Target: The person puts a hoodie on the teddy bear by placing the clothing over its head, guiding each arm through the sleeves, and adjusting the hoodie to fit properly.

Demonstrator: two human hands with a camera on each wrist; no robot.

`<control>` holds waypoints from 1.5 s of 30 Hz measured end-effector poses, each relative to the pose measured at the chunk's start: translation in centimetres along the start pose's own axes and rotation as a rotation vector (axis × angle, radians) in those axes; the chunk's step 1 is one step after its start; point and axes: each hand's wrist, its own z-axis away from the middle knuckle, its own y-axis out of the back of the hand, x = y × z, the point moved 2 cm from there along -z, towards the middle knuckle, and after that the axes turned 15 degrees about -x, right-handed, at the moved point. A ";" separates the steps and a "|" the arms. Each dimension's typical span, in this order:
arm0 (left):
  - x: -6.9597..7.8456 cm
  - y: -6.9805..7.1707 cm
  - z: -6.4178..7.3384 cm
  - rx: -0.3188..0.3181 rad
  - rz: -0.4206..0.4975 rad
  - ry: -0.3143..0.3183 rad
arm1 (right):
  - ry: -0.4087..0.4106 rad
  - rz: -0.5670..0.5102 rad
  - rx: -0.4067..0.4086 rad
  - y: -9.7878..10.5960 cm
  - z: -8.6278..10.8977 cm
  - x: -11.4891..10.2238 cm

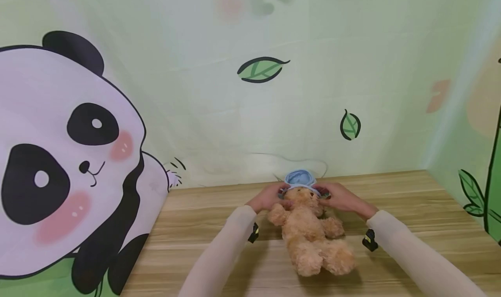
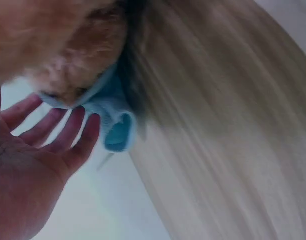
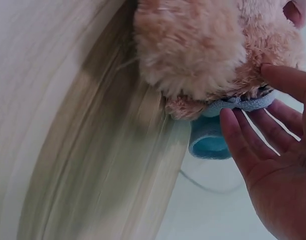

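A fluffy light-brown teddy bear (image 1: 303,231) lies on its back on the wooden table (image 1: 203,231), legs toward me. A light-blue hat (image 1: 299,177) sits at the top of its head, its rim along the brow; a hollow, cup-like part shows in the right wrist view. My left hand (image 1: 271,198) holds the hat's rim at the left of the head; its thumb is hidden in the left wrist view. On the other side, my right hand (image 1: 339,197) holds the rim, thumb against the bear's face and fingers along the hat.
A pale green backdrop (image 1: 203,114) printed with a panda and leaves rises behind the table. The table's back edge runs close to the hat. Dark wrist-worn devices (image 1: 369,240) show beside the cream sleeves.
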 end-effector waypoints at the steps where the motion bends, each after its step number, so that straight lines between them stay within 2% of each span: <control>1: 0.1 0.1 0.0 -0.006 -0.020 0.014 | 0.006 0.020 0.000 0.0 -0.1 0.0; 6: 0.5 0.1 0.1 -0.015 -0.035 0.081 | 0.005 0.063 0.019 -0.4 -0.3 -0.3; 14: 0.5 -0.3 0.4 -0.007 0.005 0.084 | -0.025 0.035 0.003 -0.7 -0.6 -1.2; 17: 0.4 -0.6 0.3 0.014 0.005 0.093 | -0.037 0.071 0.008 -0.9 -0.8 -1.4; 20: 0.5 -0.7 0.3 0.048 0.007 0.074 | -0.063 0.108 0.030 -1.1 -1.2 -1.7; 24: 0.6 -1.1 0.4 0.121 -0.100 -0.025 | -0.062 0.121 0.071 -1.5 -1.4 -2.1; 27: 0.5 -1.7 0.6 0.191 -0.203 -0.099 | -0.014 0.160 0.119 -1.8 -1.3 -2.3; 30: 0.3 -2.3 0.9 0.258 -0.258 -0.133 | 0.021 0.236 0.163 -2.0 -1.2 -2.7; 34: 0.1 -3.0 1.1 0.334 -0.328 -0.165 | 0.046 0.364 0.207 -2.4 -1.1 -3.3; 37: 0.0 -3.4 1.2 0.379 -0.421 -0.188 | 0.077 0.440 0.231 -2.8 -1.1 -3.4; 41: -0.1 -3.8 1.3 0.419 -0.554 -0.217 | 0.110 0.464 0.242 -3.1 -1.0 -3.2; 43: -0.1 -3.8 1.5 0.414 -0.552 -0.213 | 0.111 0.450 0.252 -3.2 -0.9 -3.0; 45: -0.3 -3.9 1.6 0.397 -0.500 -0.193 | 0.106 0.425 0.269 -3.2 -0.6 -2.7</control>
